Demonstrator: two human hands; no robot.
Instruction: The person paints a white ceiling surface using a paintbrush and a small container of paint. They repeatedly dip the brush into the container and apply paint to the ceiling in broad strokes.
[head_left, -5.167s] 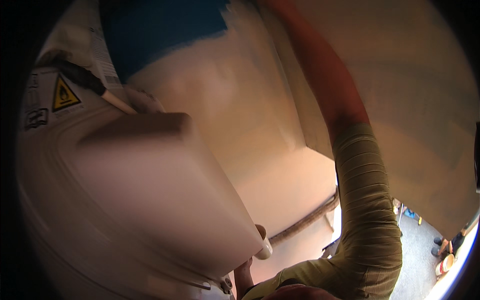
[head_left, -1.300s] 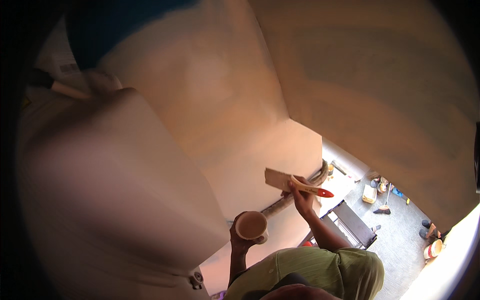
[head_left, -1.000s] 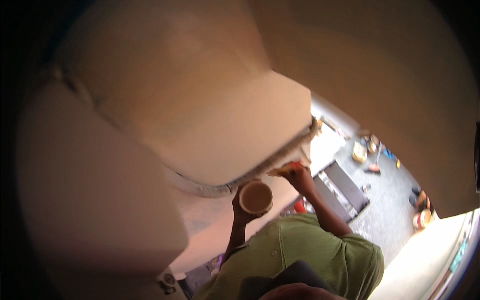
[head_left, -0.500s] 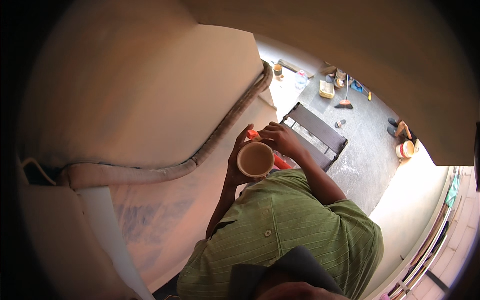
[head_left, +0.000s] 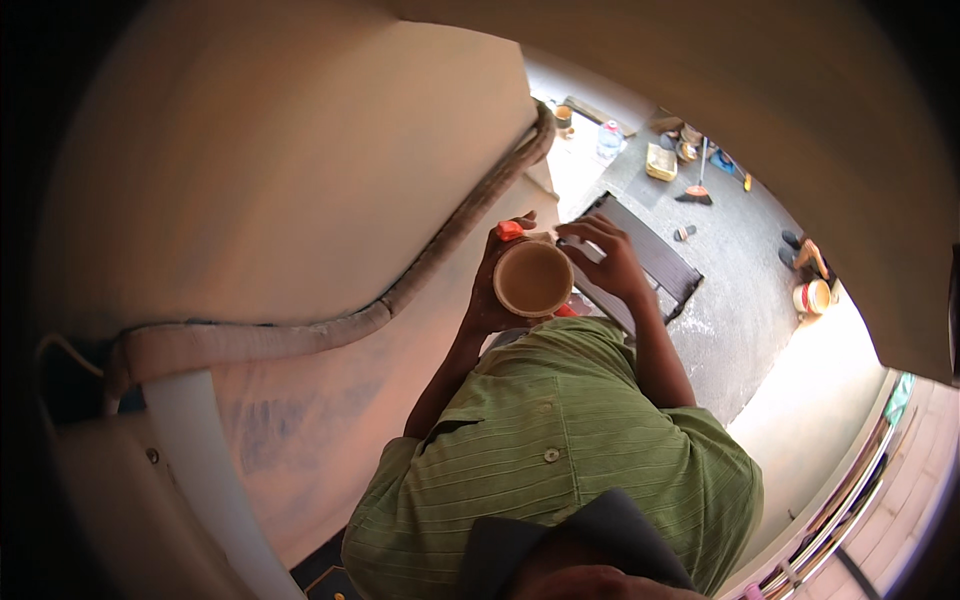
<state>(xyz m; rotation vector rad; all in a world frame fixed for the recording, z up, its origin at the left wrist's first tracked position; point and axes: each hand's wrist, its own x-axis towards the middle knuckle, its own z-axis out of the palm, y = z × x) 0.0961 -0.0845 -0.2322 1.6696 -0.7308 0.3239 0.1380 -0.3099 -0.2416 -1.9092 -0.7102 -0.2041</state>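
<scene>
My left hand (head_left: 487, 285) is closed around the side of a round tub (head_left: 533, 312), which holds pale tan liquid. A red-ended tool (head_left: 510, 230) sits at the tub's far rim by my left fingers; its kind cannot be made out. My right hand (head_left: 612, 262) is just right of the tub, fingers apart and slightly bent, apparently holding nothing. Its fingertips are somewhat blurred.
A thick wrapped pipe (head_left: 390, 312) runs along the wall at left. Below lies a dark slatted platform (head_left: 655, 250). On the floor are a broom (head_left: 695, 192), a sandal (head_left: 684, 233), a water jug (head_left: 610, 138) and a white bucket (head_left: 818, 297) beside another person (head_left: 812, 258).
My right hand has drawn away from the red-ended tool to the right, and its fingers have spread. The tub in my left hand has shifted slightly right and up in view.
</scene>
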